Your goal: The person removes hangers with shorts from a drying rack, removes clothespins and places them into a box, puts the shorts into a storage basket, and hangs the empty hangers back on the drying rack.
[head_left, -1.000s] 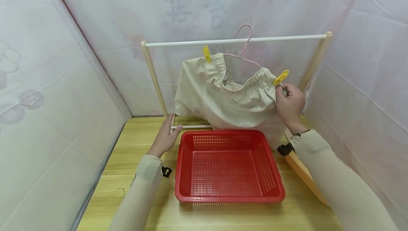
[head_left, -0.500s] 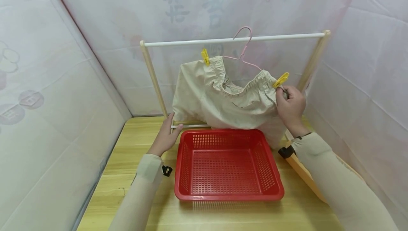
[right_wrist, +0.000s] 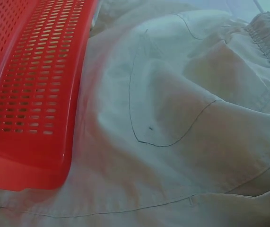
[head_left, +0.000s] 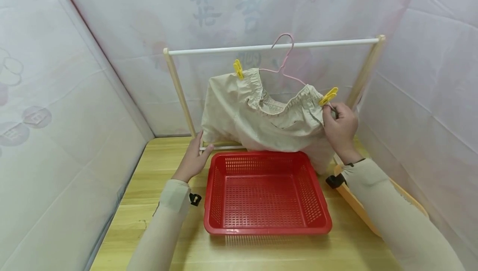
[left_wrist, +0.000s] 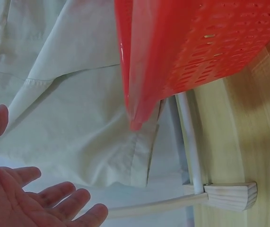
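A pair of beige shorts (head_left: pixel 276 125) with an elastic waistband hangs on a pink hanger (head_left: pixel 281 68), whose hook crosses the rack's white top rail. Yellow clothespins clip the waistband, a left clothespin (head_left: pixel 238 69) and a right clothespin (head_left: pixel 328 96). My right hand (head_left: pixel 340 123) pinches the waistband's right end just below the right clothespin. At the foot of the rack's left post, my left hand (head_left: pixel 193 157) is spread with fingers extended. The left wrist view shows the left hand (left_wrist: pixel 35 198) with its palm bare, beside a leg of the shorts (left_wrist: pixel 92 127).
A red plastic basket (head_left: pixel 208 204) stands in front of the shorts, its far rim overlapping their lower part. The drying rack (head_left: pixel 179 92) has wooden posts. An orange-yellow tray (head_left: pixel 358 204) lies partly under my right forearm. White fabric walls (head_left: pixel 93 138) enclose the table.
The shorts, hanger and both clothespins have sunk slightly, with the hanger's hook now closer to the rail. My right hand has lowered a little with the waistband; my left hand has stayed nearly still.
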`<state>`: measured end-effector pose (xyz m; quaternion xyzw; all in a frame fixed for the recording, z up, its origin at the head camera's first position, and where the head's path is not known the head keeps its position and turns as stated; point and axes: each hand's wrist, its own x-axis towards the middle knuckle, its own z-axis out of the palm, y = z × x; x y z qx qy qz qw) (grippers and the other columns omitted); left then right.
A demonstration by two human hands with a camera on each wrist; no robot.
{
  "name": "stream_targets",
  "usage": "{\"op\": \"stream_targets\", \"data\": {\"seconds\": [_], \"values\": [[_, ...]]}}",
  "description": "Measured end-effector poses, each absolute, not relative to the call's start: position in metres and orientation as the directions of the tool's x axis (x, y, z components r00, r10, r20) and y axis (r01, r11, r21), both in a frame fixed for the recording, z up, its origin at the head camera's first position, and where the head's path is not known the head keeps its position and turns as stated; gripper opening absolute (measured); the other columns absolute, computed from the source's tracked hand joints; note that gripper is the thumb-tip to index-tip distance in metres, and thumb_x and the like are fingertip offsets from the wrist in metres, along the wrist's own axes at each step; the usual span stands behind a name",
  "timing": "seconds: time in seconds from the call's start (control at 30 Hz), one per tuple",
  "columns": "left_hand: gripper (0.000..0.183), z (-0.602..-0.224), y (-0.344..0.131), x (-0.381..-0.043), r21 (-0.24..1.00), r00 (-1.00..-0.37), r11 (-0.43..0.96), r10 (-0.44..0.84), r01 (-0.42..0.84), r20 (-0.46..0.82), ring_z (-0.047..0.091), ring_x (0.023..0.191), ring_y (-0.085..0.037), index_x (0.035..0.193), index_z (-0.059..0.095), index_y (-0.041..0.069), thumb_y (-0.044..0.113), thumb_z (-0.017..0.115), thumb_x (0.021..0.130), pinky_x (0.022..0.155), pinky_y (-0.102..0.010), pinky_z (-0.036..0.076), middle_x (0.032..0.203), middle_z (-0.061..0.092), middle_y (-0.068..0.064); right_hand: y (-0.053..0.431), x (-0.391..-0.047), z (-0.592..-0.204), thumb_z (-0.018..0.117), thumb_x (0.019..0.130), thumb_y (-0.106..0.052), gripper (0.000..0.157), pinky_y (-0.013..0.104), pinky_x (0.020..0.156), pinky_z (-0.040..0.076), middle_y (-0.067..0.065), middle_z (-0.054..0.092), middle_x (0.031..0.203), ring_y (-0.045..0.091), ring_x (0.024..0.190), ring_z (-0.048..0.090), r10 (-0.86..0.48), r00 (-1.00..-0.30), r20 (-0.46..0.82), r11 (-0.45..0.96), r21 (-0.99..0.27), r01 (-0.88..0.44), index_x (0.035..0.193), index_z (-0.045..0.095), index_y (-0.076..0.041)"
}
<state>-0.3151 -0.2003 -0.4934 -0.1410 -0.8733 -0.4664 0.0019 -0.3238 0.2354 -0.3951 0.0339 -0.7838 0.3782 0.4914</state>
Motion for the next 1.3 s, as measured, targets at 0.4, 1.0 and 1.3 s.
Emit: {"op": "stream_targets", "data": {"seconds": [0.4,1.0,1.3], "values": [[0.08,-0.492,-0.201,-0.316,0.831,-0.968,0.504,0.193,0.236,0.157,0.02,0.154,-0.042,0.167,0.007,0.017,0.048,0.049,0.108,0.119,-0.064,0.024,0.17,0.012,-0.02,0.232,-0.312,-0.396,0.063,0.093,-0.007,0.02,0.021,0.061,0.029,-0.014,0.056,0.075,0.002,0.067,0.045,0.258,-0.506,0.823,0.678,-0.527,-0.512,0.081,0.07,0.007],[0.08,-0.474,-0.203,-0.323,0.901,-0.948,0.299,0.049,0.316,0.316,0.02,0.155,-0.031,0.167,0.009,0.027,0.032,0.061,0.105,0.122,-0.057,0.021,0.17,0.015,-0.008,0.19,-0.265,-0.36,0.061,0.089,0.011,0.013,0.016,0.06,0.027,-0.003,0.049,0.068,0.001,0.064,0.04,0.26,-0.492,0.831,0.583,-0.541,-0.606,0.077,0.064,0.015],[0.092,-0.455,-0.204,-0.327,0.884,-0.932,0.301,0.059,0.359,0.358,0.021,0.155,-0.032,0.167,0.008,0.023,0.04,0.069,0.1,0.123,-0.057,0.02,0.17,0.017,-0.011,0.187,-0.256,-0.357,0.06,0.09,0.009,0.015,0.016,0.058,0.028,-0.01,0.051,0.071,0.001,0.064,0.04,0.272,-0.488,0.829,0.555,-0.55,-0.625,0.077,0.062,0.016]]}}
